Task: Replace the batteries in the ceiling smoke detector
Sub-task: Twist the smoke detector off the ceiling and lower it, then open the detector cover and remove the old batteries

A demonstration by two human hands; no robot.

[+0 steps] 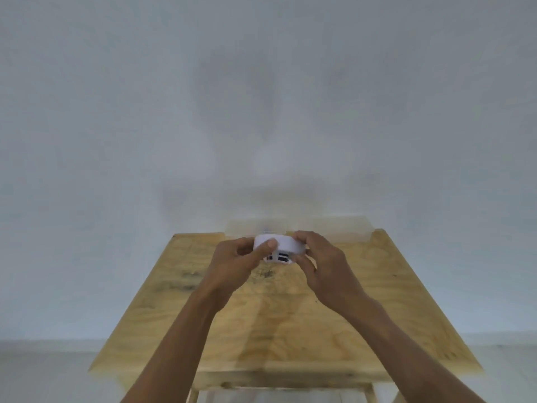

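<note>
A round white smoke detector (286, 245) with dark vent slots on its side is held between both hands against a plywood board (363, 301). My left hand (235, 266) grips its left edge, thumb pressed on the white rim. My right hand (319, 263) wraps its right side, fingers curled over the top and under the vents. Both forearms reach up from the bottom of the view. The detector's back and any batteries are hidden.
The plywood board sits on a wooden frame (279, 382) below. A translucent plastic strip (334, 226) runs along the board's far edge. A plain white surface (261, 97) fills the rest of the view, with faint shadows of my arms.
</note>
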